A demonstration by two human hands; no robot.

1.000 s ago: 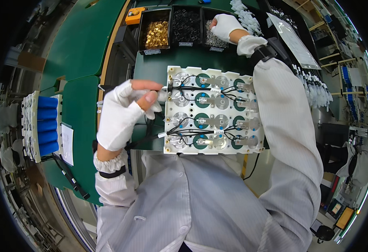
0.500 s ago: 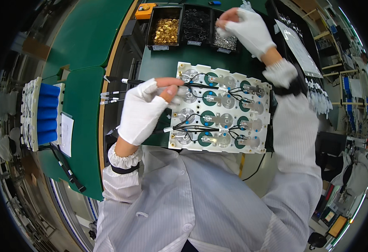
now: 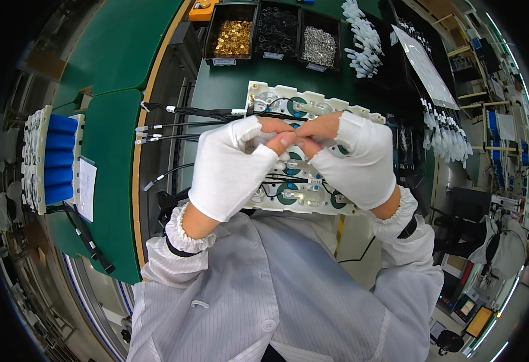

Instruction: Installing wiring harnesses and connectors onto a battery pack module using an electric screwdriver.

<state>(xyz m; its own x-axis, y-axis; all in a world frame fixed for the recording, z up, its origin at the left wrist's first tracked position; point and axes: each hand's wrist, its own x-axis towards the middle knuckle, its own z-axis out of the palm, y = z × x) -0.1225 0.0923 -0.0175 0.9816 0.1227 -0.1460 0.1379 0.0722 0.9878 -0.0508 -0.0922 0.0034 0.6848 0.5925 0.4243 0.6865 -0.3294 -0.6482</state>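
Note:
In front of me a white plastic panel [image 3: 258, 90] with round openings, clear round parts and black wiring [image 3: 285, 176] lies on the green bench. Over its middle, my left hand [image 3: 225, 163] and my right hand [image 3: 361, 160] meet at the fingertips, both in white fingerless gloves. The thumb and index finger of each are pinched together. Whatever sits between them is too small or too hidden to make out. Black cables [image 3: 201, 111] with white sleeves run out from the panel's left side. The hands cover the panel's centre.
Along the back stand black bins of brass-coloured parts [image 3: 234, 39], black clips [image 3: 276, 30] and silver screws or similar small pieces [image 3: 319, 47]. White connectors [image 3: 364, 42] lie to their right. At left, a white-framed block with blue cylinders [image 3: 59, 160] sits beside a paper sheet [image 3: 86, 190].
My right hand has come back from the bin of silver pieces to the panel and met my left hand. My left hand has shifted slightly right, fingertips now against the right's.

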